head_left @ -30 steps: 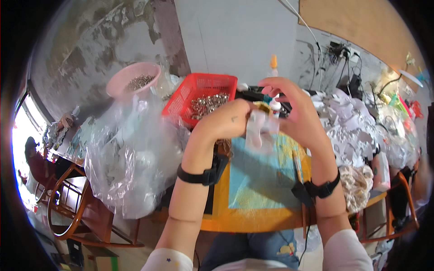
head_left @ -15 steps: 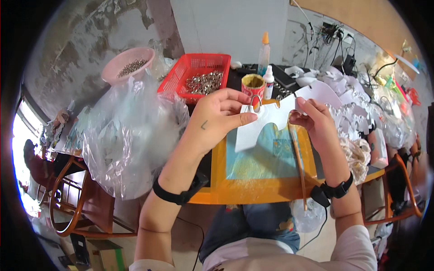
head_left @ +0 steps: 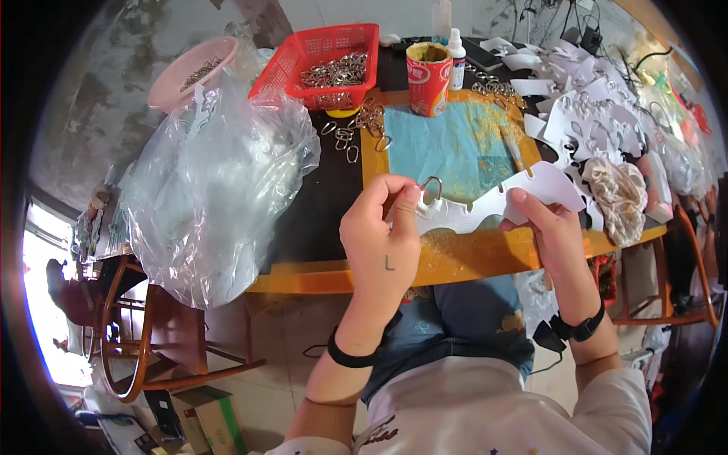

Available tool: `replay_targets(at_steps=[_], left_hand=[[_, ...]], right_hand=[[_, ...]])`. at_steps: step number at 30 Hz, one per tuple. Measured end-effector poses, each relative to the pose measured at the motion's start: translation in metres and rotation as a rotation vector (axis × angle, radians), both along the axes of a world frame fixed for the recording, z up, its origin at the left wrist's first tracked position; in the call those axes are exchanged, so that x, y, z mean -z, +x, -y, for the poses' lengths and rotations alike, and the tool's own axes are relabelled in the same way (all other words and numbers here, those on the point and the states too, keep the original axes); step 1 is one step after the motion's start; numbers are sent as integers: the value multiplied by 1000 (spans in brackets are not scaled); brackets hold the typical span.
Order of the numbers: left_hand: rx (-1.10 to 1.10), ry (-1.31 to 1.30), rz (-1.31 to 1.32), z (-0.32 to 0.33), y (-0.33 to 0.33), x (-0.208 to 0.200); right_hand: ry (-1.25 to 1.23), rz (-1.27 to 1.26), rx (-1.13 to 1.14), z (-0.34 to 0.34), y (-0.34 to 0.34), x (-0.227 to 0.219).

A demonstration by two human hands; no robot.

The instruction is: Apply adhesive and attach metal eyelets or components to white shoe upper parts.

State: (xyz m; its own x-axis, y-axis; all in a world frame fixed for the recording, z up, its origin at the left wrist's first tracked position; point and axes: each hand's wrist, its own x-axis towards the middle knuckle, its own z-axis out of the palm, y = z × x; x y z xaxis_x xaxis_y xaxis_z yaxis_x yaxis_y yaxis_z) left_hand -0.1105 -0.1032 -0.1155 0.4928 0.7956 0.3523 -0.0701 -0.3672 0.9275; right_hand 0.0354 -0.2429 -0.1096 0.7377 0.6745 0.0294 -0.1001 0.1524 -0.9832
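My left hand is closed, thumb against forefinger, on the left end of a white notched strip with scalloped edges. A bent silver metal ring stands up from the strip's upper edge, right beside my left thumb tip; whether the thumb touches it I cannot tell. My right hand grips the strip nearer its right end, thumb on the front face, fingers mostly hidden behind. The strip is held above the table's front edge. Behind it a thin wooden stick lies on a blue sheet, partly covered by the strip.
A red-labelled tin and white bottle stand behind the sheet. Loose metal rings lie left, below a red basket of rings. A plastic bag bulges at left. White cut pieces and a crumpled cloth lie right.
My view has tilted downward. Both hands have come closer to my body with the strip, whose right part now shows more fully. The hold on it continues.
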Motion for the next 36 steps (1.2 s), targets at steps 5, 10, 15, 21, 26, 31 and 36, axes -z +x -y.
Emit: replay_targets(at_steps=[5, 10, 15, 21, 26, 31, 36], left_hand=[[-45, -70, -98, 10, -9, 10], [-227, 384, -500, 2, -23, 31], [-282, 676, -596, 2, -41, 31], [120, 735, -667, 15, -63, 46], [64, 695, -691, 30, -59, 54], [31, 630, -715, 43, -58, 48], [58, 658, -658, 48, -60, 42]], right_hand=[[-111, 19, 45, 6, 14, 21], [-470, 677, 101, 7, 22, 23], [-745, 1281, 305, 27, 33, 28], [-872, 1229, 94, 33, 29, 23], [-663, 550, -117, 40, 63, 11], [27, -163, 89, 31, 83, 9], [-222, 298, 124, 32, 115, 33]])
